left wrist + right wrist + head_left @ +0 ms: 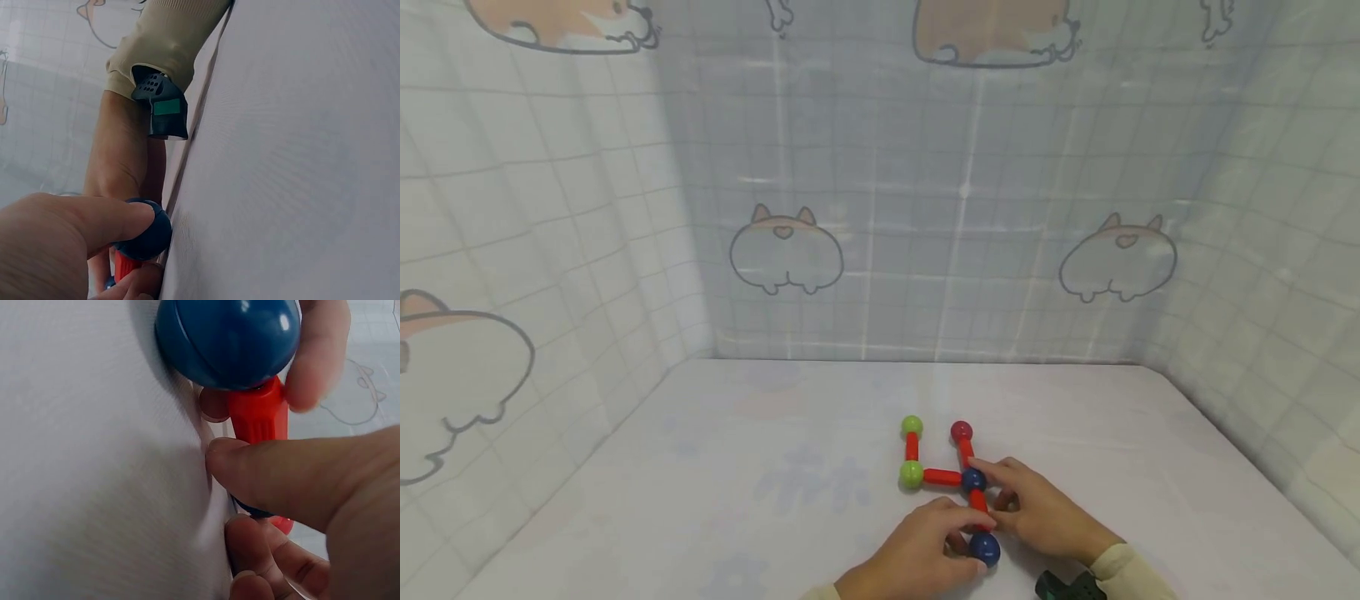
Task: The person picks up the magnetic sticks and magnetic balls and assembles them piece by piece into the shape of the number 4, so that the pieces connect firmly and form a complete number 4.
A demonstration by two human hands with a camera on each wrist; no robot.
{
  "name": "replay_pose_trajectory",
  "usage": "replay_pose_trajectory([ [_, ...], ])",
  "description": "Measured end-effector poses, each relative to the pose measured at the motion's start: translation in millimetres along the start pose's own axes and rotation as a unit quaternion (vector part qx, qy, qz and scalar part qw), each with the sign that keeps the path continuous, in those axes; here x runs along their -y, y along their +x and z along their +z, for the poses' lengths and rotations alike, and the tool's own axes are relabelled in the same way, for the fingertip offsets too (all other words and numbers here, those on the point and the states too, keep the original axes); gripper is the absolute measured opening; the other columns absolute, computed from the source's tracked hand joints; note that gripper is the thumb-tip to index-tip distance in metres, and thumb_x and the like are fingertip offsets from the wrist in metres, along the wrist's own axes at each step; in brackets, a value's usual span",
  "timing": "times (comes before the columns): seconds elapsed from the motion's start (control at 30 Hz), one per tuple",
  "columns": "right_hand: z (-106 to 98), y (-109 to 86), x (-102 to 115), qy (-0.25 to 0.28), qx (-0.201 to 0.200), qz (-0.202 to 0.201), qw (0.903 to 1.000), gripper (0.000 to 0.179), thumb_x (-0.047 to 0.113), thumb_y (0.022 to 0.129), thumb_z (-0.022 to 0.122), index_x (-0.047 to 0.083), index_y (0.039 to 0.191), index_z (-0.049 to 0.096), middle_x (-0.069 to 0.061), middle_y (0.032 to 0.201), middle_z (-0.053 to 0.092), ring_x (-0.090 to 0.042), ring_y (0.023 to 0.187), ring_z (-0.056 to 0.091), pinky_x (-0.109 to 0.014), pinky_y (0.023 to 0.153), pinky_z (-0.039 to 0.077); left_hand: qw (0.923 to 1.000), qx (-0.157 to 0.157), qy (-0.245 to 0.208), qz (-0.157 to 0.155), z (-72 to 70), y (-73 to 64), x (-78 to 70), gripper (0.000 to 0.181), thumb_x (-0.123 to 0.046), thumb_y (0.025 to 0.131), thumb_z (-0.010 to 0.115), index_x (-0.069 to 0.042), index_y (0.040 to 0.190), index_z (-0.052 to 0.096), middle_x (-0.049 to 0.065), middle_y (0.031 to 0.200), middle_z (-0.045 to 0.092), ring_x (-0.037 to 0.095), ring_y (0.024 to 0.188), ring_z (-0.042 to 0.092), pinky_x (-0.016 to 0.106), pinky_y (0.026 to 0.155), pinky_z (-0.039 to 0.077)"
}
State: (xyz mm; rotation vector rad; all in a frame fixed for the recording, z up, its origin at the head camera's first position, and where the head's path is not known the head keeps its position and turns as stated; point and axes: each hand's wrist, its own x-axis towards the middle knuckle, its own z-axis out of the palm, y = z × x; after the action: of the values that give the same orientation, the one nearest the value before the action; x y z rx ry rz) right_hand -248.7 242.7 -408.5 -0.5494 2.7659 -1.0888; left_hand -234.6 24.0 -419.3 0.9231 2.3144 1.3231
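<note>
A ball-and-stick figure lies on the white surface. In the head view it has two green balls point(912, 474), a small red ball point(961, 431), a far blue ball point(973, 480) and a near blue ball point(984, 549), joined by red rods point(942, 477). My left hand point(925, 546) grips the near blue ball, its thumb pressed on the ball point(150, 240) in the left wrist view. With curled fingers my right hand point(1037, 510) holds the figure around the far blue ball and the rod below it. The right thumb partly hides that red rod point(256, 415) in the right wrist view.
Behind the white surface point(700, 483) stands a gridded curtain point(940, 150) with dog drawings, and similar sheets rise at left and right. A dark device point(1070, 586) is worn at my right wrist.
</note>
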Motion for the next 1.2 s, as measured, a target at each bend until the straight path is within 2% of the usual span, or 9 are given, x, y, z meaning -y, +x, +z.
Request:
replay_pose_trajectory([
  [0.23, 1.9, 0.4, -1.5, 0.008, -0.001, 0.007, 0.9999, 0.064, 0.027, 0.084, 0.076, 0.022, 0.142, 0.051, -0.001, 0.11, 0.052, -0.016, 0.087, 0.055, -0.026, 0.07, 0.05, 1.0, 0.005, -0.004, 0.006, -0.8, 0.0, 2.2, 0.037, -0.009, 0.081, 0.073, -0.028, 0.113, 0.069, -0.015, 0.09, 0.055, -0.001, 0.078, 0.056, 0.018, 0.071, 0.05],
  [0.4, 2.5, 0.1, -1.9, 0.008, -0.007, 0.002, 0.9999, 0.065, 0.027, 0.083, 0.077, 0.021, 0.142, 0.051, -0.001, 0.11, 0.052, -0.016, 0.087, 0.055, -0.026, 0.07, 0.05, 0.9998, 0.003, 0.007, 0.021, -0.9, -1.1, 2.9, 0.036, -0.018, 0.083, 0.075, -0.029, 0.116, 0.068, -0.016, 0.089, 0.054, -0.002, 0.078, 0.056, 0.018, 0.07, 0.049],
  [0.57, 3.8, -1.0, -1.9, 0.021, -0.015, 0.002, 0.9997, 0.062, 0.024, 0.084, 0.076, 0.019, 0.141, 0.052, -0.002, 0.109, 0.052, -0.017, 0.085, 0.054, -0.026, 0.068, 0.049, 0.9997, -0.004, 0.008, 0.02, -0.1, -1.2, 3.9, 0.041, -0.024, 0.083, 0.077, -0.028, 0.122, 0.065, -0.017, 0.091, 0.056, -0.002, 0.077, 0.055, 0.018, 0.069, 0.049],
  [0.67, 4.1, -1.8, -2.5, 0.026, -0.032, 0.011, 0.9991, 0.053, 0.024, 0.088, 0.071, 0.017, 0.139, 0.055, 0.0, 0.105, 0.054, -0.018, 0.082, 0.053, -0.026, 0.064, 0.046, 0.9998, -0.009, 0.01, 0.012, 0.7, -0.4, 3.7, 0.042, -0.025, 0.083, 0.077, -0.025, 0.124, 0.064, -0.018, 0.091, 0.057, -0.001, 0.075, 0.054, 0.018, 0.068, 0.049],
  [0.77, 4.6, -2.7, -2.1, 0.028, -0.049, 0.02, 0.9982, 0.047, 0.029, 0.092, 0.066, 0.016, 0.136, 0.057, 0.002, 0.104, 0.056, -0.018, 0.082, 0.051, -0.026, 0.064, 0.044, 0.9999, -0.013, -0.008, -0.008, 2.0, 1.1, 2.6, 0.044, -0.024, 0.083, 0.077, -0.022, 0.124, 0.062, -0.016, 0.09, 0.059, 0.002, 0.073, 0.055, 0.019, 0.067, 0.049],
  [0.9, 5.7, -2.6, 1.7, 0.033, -0.063, 0.023, 0.9972, 0.049, 0.039, 0.092, 0.065, 0.014, 0.134, 0.059, 0.001, 0.109, 0.059, -0.018, 0.083, 0.052, -0.026, 0.066, 0.045, 0.9988, -0.017, -0.037, -0.027, 2.4, 1.1, 1.9, 0.048, -0.02, 0.083, 0.077, -0.021, 0.128, 0.06, -0.016, 0.095, 0.063, 0.004, 0.071, 0.058, 0.019, 0.068, 0.05],
  [0.97, 6.9, -2.1, 4.0, 0.024, -0.065, 0.023, 0.9973, 0.05, 0.04, 0.091, 0.066, 0.016, 0.134, 0.059, 0.0, 0.106, 0.058, -0.018, 0.08, 0.052, -0.026, 0.063, 0.046, 0.9988, -0.016, -0.04, -0.023, 1.6, 0.5, 2.8, 0.047, -0.019, 0.083, 0.076, -0.02, 0.128, 0.06, -0.016, 0.098, 0.062, 0.003, 0.072, 0.058, 0.019, 0.067, 0.05],
  [1.03, 8.4, -1.2, 6.1, 0.014, -0.068, 0.022, 0.9974, 0.048, 0.04, 0.09, 0.067, 0.02, 0.134, 0.06, 0.0, 0.102, 0.057, -0.018, 0.077, 0.051, -0.026, 0.06, 0.047, 0.9994, -0.016, -0.031, -0.006, -0.2, 0.5, 5.4, 0.044, -0.019, 0.084, 0.075, -0.02, 0.126, 0.061, -0.017, 0.101, 0.06, 0.002, 0.073, 0.058, 0.019, 0.068, 0.05],
  [1.2, 12.3, 1.3, 7.9, 0.005, -0.069, 0.029, 0.9971, 0.046, 0.041, 0.09, 0.067, 0.026, 0.133, 0.061, 0.0, 0.095, 0.053, -0.018, 0.075, 0.049, -0.026, 0.056, 0.045, 0.9992, -0.028, -0.016, 0.023, -11.4, -0.2, 12.6, 0.028, -0.022, 0.087, 0.072, -0.024, 0.114, 0.066, -0.014, 0.105, 0.057, 0.001, 0.079, 0.058, 0.02, 0.071, 0.05],
])
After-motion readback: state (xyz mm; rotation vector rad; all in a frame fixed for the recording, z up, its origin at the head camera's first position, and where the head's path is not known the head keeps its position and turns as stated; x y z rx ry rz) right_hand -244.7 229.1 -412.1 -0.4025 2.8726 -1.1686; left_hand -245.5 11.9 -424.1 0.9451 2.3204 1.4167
